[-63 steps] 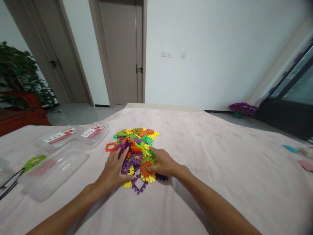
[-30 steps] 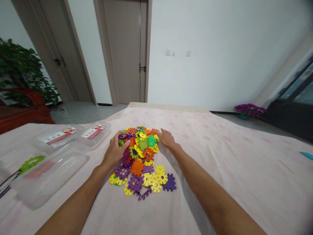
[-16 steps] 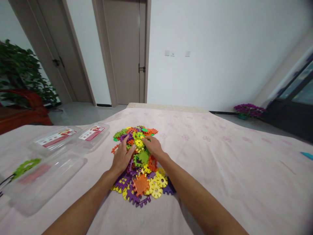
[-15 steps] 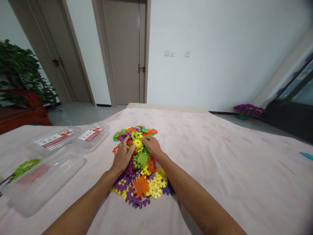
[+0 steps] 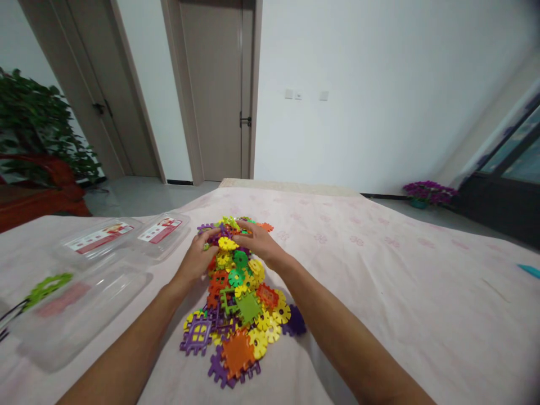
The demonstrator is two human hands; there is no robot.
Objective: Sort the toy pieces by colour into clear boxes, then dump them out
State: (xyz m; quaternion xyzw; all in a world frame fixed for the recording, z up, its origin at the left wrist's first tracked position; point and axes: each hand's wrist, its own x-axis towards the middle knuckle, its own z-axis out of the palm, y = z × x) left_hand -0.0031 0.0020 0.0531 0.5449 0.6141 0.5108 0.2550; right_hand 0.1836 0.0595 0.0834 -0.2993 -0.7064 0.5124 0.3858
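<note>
A heap of plastic interlocking building pieces (image 5: pixel 253 270) lies between my two hands. My left hand (image 5: pixel 197 257) touches its far left side, fingers apart and curved around the pieces. On the opposite side, my right hand (image 5: pixel 262 243) rests against the heap with its fingers stretched over it. A yellow notched disc (image 5: pixel 228 243) sits between the hands. Closer to me are a green square piece (image 5: pixel 248 307), an orange square piece (image 5: pixel 238 351) and a purple window-shaped piece (image 5: pixel 197 333). Some fingertips are hidden among the pieces.
Clear plastic boxes (image 5: pixel 122 287) with labelled lids (image 5: pixel 162 230) lie at the left, beside a green toothed piece (image 5: pixel 48 288). A pale pink cloth (image 5: pixel 379 315) covers the surface. A blue object (image 5: pixel 529 270) lies at the far right.
Both hands have shifted slightly away from me along the heap. The pieces have spread towards me; the orange square and purple window piece sit nearer.
</note>
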